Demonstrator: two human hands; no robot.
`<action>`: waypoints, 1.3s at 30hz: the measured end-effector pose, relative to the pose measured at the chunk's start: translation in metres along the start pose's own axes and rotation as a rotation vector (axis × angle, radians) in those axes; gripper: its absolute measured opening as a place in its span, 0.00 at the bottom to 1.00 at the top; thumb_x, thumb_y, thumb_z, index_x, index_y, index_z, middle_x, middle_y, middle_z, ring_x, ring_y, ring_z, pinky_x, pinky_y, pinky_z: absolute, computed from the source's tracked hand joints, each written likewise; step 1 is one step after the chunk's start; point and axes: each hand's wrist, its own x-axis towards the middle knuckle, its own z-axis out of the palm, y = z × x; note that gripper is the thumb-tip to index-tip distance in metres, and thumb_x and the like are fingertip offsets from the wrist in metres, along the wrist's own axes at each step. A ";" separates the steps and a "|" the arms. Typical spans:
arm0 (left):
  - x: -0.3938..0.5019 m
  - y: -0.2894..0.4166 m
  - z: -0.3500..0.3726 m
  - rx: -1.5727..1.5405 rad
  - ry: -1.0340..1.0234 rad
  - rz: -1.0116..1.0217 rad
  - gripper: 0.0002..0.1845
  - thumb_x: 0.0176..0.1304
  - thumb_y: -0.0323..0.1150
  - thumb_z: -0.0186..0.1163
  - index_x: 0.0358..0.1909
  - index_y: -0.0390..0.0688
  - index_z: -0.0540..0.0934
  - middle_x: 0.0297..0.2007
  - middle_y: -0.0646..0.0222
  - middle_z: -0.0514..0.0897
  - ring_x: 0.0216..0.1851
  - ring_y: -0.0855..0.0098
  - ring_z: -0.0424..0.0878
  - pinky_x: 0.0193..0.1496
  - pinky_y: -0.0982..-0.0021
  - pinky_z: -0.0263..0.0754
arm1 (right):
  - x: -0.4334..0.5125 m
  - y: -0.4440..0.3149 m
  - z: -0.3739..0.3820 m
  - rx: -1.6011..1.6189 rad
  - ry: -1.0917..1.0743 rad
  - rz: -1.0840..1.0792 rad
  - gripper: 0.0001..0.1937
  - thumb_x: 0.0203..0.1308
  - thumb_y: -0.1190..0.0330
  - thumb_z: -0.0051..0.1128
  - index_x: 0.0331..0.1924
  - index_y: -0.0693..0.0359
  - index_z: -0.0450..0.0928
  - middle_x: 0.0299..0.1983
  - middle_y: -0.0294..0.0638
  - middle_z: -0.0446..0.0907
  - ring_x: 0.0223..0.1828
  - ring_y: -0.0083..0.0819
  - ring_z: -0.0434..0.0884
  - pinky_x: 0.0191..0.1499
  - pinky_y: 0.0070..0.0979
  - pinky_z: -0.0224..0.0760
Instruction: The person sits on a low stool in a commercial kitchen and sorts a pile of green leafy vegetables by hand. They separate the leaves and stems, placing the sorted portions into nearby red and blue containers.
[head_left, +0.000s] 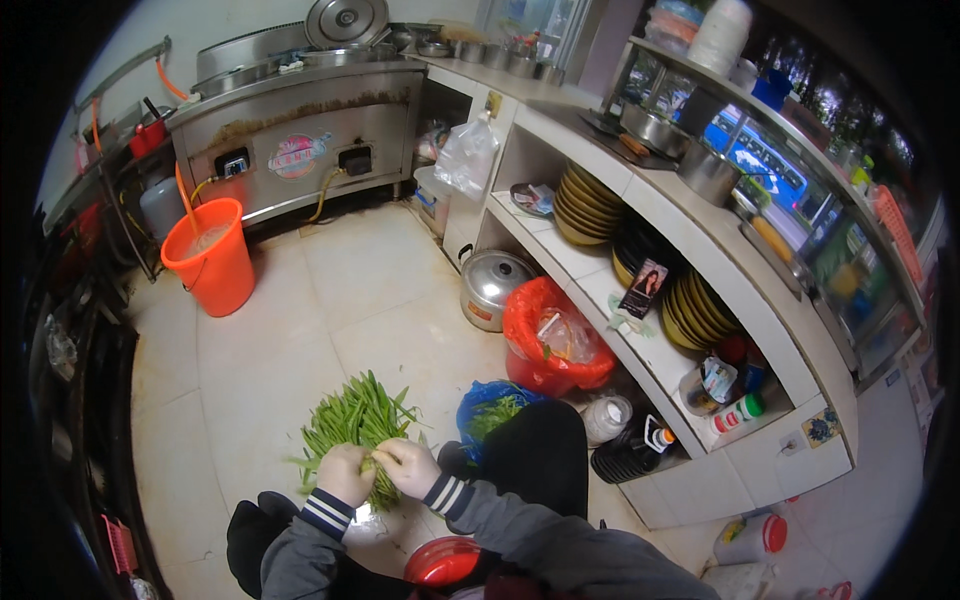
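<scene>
My left hand (345, 474) and my right hand (409, 466) meet with fingertips close together, pinching a green vegetable stem (368, 464) between them. Most of that stem is hidden by the fingers. Just beyond and below the hands rises a heap of long cut green stems (358, 411). A shiny, pale rounded surface (369, 523), perhaps a bowl, shows under the near side of the heap. Right of the heap, a blue plastic bag (469, 409) stands open with leafy greens (491, 415) in it, beside my knee (536, 450).
A red plastic object (442, 561) lies close before me. An orange bucket (217, 270) stands far left, near a steel stove (300, 135). To the right are a lidded pot (491, 289), a red-lined bin (525, 322) and tiled shelving (551, 240) with stacked bowls (589, 206).
</scene>
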 end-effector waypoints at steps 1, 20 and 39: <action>-0.002 -0.006 0.007 -0.109 0.110 -0.059 0.05 0.51 0.28 0.62 0.30 0.38 0.80 0.25 0.63 0.79 0.27 0.62 0.77 0.34 0.63 0.74 | 0.002 -0.004 0.003 0.021 0.045 -0.011 0.06 0.60 0.71 0.59 0.35 0.67 0.79 0.29 0.49 0.80 0.30 0.41 0.80 0.34 0.29 0.73; -0.012 -0.086 -0.108 -0.587 0.630 -0.550 0.09 0.68 0.31 0.56 0.43 0.35 0.79 0.39 0.67 0.83 0.38 0.78 0.78 0.45 0.77 0.72 | -0.003 0.207 -0.008 -0.707 -0.277 0.973 0.21 0.60 0.54 0.47 0.52 0.56 0.76 0.60 0.51 0.71 0.61 0.49 0.70 0.63 0.46 0.59; 0.035 -0.075 -0.134 -0.770 0.568 -0.823 0.18 0.65 0.28 0.57 0.55 0.36 0.72 0.23 0.77 0.70 0.21 0.84 0.67 0.26 0.82 0.65 | -0.067 0.283 0.062 -0.856 -0.599 0.838 0.14 0.56 0.65 0.53 0.46 0.55 0.78 0.43 0.47 0.81 0.46 0.44 0.80 0.49 0.36 0.72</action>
